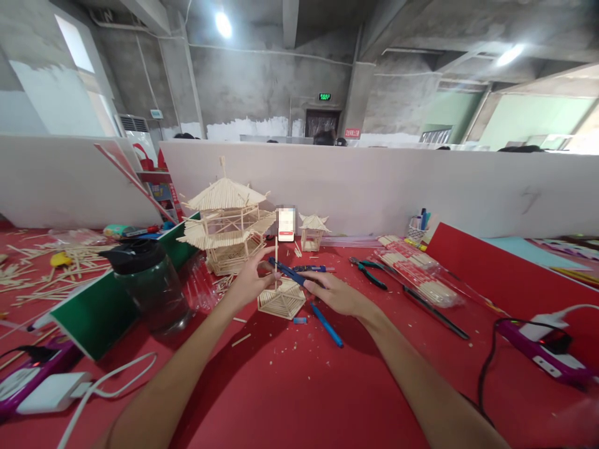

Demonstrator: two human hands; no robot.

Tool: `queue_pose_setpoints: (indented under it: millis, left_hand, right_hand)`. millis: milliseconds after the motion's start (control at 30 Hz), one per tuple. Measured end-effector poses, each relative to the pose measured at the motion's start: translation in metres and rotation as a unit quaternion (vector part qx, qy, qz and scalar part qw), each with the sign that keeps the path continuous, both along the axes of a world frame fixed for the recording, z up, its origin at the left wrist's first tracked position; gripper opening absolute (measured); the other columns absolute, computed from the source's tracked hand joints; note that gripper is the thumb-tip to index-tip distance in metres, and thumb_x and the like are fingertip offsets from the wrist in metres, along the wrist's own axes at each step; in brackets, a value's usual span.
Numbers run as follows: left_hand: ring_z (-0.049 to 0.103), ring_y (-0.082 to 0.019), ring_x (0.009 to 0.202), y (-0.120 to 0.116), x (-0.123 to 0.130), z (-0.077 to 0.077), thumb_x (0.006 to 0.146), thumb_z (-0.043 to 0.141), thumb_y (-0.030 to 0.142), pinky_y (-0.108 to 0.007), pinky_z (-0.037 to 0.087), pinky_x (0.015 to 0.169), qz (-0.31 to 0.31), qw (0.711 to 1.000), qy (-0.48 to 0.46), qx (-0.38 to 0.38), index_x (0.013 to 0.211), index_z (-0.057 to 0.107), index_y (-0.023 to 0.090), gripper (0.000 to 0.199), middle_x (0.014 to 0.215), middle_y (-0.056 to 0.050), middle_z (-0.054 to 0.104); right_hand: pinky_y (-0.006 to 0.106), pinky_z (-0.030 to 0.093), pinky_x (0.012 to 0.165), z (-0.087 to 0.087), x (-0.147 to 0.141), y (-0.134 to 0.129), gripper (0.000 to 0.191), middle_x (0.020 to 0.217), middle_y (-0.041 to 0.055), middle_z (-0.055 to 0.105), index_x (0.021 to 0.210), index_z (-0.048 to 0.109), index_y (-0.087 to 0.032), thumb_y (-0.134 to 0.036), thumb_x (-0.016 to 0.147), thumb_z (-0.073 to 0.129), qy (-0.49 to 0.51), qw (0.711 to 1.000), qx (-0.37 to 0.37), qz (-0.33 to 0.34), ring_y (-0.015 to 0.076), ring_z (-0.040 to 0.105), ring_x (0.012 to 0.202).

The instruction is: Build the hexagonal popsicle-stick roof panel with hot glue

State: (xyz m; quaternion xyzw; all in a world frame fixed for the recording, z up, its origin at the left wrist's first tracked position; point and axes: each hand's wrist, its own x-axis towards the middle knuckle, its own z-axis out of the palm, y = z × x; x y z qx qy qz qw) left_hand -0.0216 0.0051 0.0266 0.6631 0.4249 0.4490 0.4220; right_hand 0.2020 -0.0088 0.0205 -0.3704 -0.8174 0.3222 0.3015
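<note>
L-hand fingers (262, 253) pinched nearly closed on upright wooden stick (276, 251), R-hand fingers (315, 287) closed round dark-blue tool (294, 274), by hex. stick base (285, 307). Prob. best keep stick plumb.

A red table (299, 399) spreads in front of the white partition (374, 187). Behind the partition rises a concrete wall (262, 81); above the partition show a dark doorway (322, 119), a green sign (324, 96) and lit lamps (223, 25).

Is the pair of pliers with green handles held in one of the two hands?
No, the pliers lie on the red table, apart from the left hand and the right hand.
</note>
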Motion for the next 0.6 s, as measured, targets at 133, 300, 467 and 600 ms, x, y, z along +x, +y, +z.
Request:
queue_pose_setpoints:
  millis: [133,300,467,600]
  left_hand:
    - [0.067,-0.022,0.07,-0.001,0.0,-0.0001,0.066,0.078,0.042,-0.038,0.057,0.064,-0.007,1.0,-0.005,-0.006,0.131,0.048,0.021,0.075,0.076,-0.001,0.061]
    - [0.067,-0.021,0.068,-0.0008,-0.0008,0.0,0.067,0.077,0.043,-0.037,0.057,0.065,-0.015,1.0,-0.003,-0.008,0.131,0.048,0.023,0.073,0.077,-0.001,0.061]
    - [0.067,-0.022,0.071,-0.001,-0.0009,0.0002,0.07,0.075,0.039,-0.038,0.058,0.065,-0.006,1.0,0.011,0.014,0.132,0.047,0.022,0.069,0.079,-0.002,0.062]
    - [0.066,-0.025,0.081,0.0,-0.0012,-0.0007,0.073,0.072,0.036,-0.038,0.058,0.066,-0.003,0.999,0.028,0.036,0.134,0.045,0.021,0.069,0.091,-0.007,0.064]
  right_hand:
    - [0.044,0.041,0.104,-0.0023,0.0003,0.001,0.042,0.131,0.0072,0.061,0.132,0.057,-0.024,-0.039,0.096,0.042,0.0,1.0,0.004,-0.004,0.0257,0.055,0.121]
    - [0.045,0.04,0.106,-0.006,0.0017,0.0043,0.043,0.133,0.0075,0.059,0.133,0.056,-0.023,-0.041,0.096,0.042,0.001,1.0,0.018,0.005,0.0264,0.053,0.123]
    - [0.042,0.041,0.105,-0.0048,-0.0011,0.0033,0.04,0.132,0.0076,0.06,0.131,0.057,-0.023,-0.036,0.096,0.041,-0.008,1.0,0.022,-0.008,0.0247,0.054,0.123]
    - [0.04,0.041,0.103,-0.0071,-0.0052,0.0013,0.038,0.128,0.0109,0.062,0.127,0.058,-0.019,-0.03,0.096,0.041,-0.011,0.998,0.055,-0.028,0.0242,0.056,0.12]
